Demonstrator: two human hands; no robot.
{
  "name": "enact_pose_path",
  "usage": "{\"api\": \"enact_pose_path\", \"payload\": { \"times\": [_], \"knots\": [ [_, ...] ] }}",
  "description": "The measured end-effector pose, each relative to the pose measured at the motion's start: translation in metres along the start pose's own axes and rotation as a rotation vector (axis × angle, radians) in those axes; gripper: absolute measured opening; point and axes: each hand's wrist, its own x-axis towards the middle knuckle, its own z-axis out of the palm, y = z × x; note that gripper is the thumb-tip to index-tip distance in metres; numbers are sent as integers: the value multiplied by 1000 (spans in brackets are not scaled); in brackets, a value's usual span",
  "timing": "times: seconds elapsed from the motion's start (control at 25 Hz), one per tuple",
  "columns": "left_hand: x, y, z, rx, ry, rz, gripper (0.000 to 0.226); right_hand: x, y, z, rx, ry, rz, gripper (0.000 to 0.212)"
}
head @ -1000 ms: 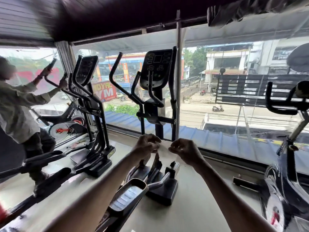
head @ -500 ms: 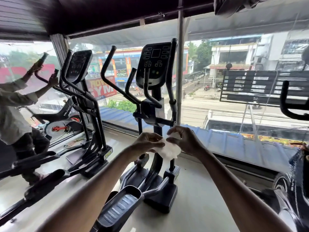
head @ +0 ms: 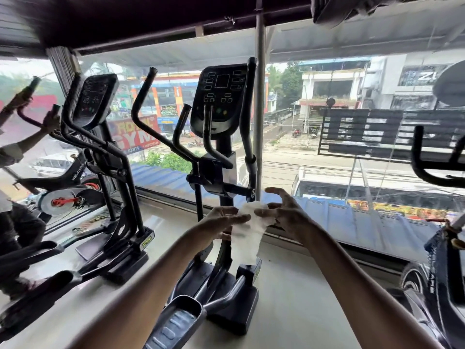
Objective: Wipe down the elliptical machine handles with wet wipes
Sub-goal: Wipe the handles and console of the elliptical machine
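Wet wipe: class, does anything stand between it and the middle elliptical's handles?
Nothing visible does. The wet wipe hangs from the left hand, right hand beside it, with open air up to the handles.

Red street banner (head: 137,137): "GYM" | spin bike (head: 75,173) frame, far left: "WELCARE", faint | yellow sticker (head: 257,272), elliptical machine (head: 224,152) base: illegible.
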Motion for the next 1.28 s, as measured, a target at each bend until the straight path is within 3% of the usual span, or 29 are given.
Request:
{"api": "enact_pose_path", "payload": {
  "times": [0.08,0.16,0.24,0.36,0.52,0.6,0.8,0.96,1.04,1.2,1.28],
  "knots": [
    [13,0,-4,-11,30,28,29,9,-8,2,-100,-44,-51,58],
    [23,1,-11,-97,8,74,15,21,-13,4,-226,-54,-123,50],
    [30,5,-18,-202,-18,96,9,31,-13,6,-231,-35,-149,52],
    [41,7,-29,-168,-5,136,5,44,-11,5,-179,-12,-138,56],
    [52,7,-37,-123,7,131,12,52,-14,8,-143,-59,-125,14],
    [53,9,-42,-153,-9,129,8,52,-19,13,-126,-41,-116,5],
    [65,9,-48,-117,29,149,10,68,-21,22,-136,68,-96,24],
    [78,10,-54,-226,102,100,18,75,-10,23,5,10,147,67],
    [81,12,-56,-280,135,77,21,79,-1,27,-32,-9,126,78],
    [90,6,-69,-329,44,38,69,89,7,35,79,98,-17,62],
    [92,3,-74,-306,-3,38,76,95,8,33,103,102,-59,55]
  ]
}}
